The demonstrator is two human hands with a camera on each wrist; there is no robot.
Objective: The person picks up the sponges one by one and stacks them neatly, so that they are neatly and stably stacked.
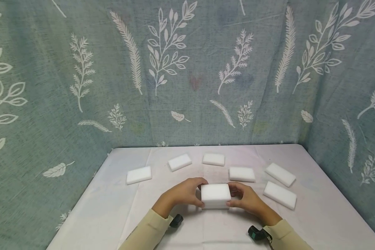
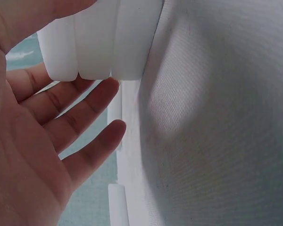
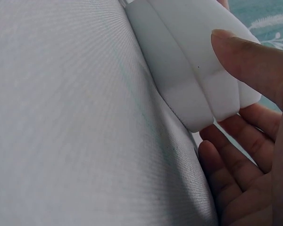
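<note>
In the middle of the table's near half stands a stack of white foam sponge blocks (image 1: 215, 196), three high in the left wrist view. My left hand (image 1: 187, 191) grips its left end, the thumb on the near face and the fingers at the far side. From the other end my right hand (image 1: 247, 198) holds the stack the same way, its thumb (image 3: 245, 59) lying along the near face. The bottom sponge (image 3: 172, 75) rests on the white cloth. In the left wrist view the lower fingers (image 2: 96, 146) spread below the stack's end.
Several loose white sponges lie flat in an arc: one at the left (image 1: 139, 175), two at the back, including this sponge (image 1: 213, 159), one behind the right hand (image 1: 242, 174), and two at the right, the nearer sponge (image 1: 280, 195) among them. Leaf-patterned curtains (image 1: 187, 76) enclose the table.
</note>
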